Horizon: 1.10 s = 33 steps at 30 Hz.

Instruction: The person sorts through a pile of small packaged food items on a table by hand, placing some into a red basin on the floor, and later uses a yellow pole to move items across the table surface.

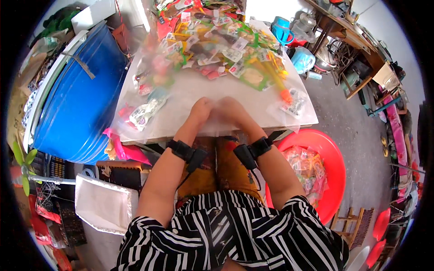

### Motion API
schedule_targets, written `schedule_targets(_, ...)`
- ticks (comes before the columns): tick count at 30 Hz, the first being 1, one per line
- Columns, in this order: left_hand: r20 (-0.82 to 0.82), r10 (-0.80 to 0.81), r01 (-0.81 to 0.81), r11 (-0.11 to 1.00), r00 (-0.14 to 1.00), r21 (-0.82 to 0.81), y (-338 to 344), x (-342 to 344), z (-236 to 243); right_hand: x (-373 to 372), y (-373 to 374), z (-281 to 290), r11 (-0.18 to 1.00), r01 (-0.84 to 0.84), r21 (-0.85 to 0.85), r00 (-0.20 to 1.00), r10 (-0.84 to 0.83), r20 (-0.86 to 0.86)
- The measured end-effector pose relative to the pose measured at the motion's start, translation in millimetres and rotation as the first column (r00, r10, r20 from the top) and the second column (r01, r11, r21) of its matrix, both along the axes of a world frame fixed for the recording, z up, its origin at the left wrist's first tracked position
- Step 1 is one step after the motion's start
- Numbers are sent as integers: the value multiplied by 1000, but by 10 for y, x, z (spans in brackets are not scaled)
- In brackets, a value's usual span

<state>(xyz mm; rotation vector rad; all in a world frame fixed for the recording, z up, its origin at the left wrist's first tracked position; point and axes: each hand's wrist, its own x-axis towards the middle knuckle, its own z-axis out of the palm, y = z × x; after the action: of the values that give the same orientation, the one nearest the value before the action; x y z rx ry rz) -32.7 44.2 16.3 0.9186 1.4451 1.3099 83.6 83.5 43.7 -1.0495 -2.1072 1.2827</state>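
Note:
My left hand [201, 109] and my right hand [230, 109] meet close together over the front part of a pale-covered table [181, 97]. Both have their fingers curled in, closed. A blur hides what lies between them, if anything. Beyond them spreads a heap of small clear packets [217, 38] with white labels and yellow, green and red parts. A long yellow piece with an orange tip [276, 81] sticks out of the heap toward the right. Clear plastic packets [148, 110] lie left of my hands, and another clear packet [296, 104] rests near the right edge.
A large blue tub [81, 99] stands against the table's left side, with a pink bag [129, 151] below. At the right a red basin [335, 180] holds several filled packets [307, 169]. A white box [104, 203] is at lower left; a blue jug [281, 29] stands beyond the table.

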Motion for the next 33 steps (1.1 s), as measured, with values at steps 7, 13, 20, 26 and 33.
schedule_targets(7, 127, 12, -18, 999, 992, 45, -25, 4, 10, 82, 69, -117, 995, -88, -55, 978, 76, -193)
schedule_targets(13, -292, 243, -153, 942, 925, 299, 12, 124, -237, 6, 100, -278, 979, 121, 166, 991, -109, -79)
schedule_targets(20, -420, 178, -154, 984, 890, 91, -132, 108, -39, -24, -119, 38, 850, 64, -522, 919, -255, -302)
schedule_targets(26, -389, 173, -137, 983, 905, 120, -141, 107, 35, -26, -109, 45, 928, 11, -373, 931, -145, -335)
schedule_targets(33, -561, 137, -12, 975, 816, 220, -261, 156, 157, -42, -54, -73, 965, -21, -263, 927, -80, -367)
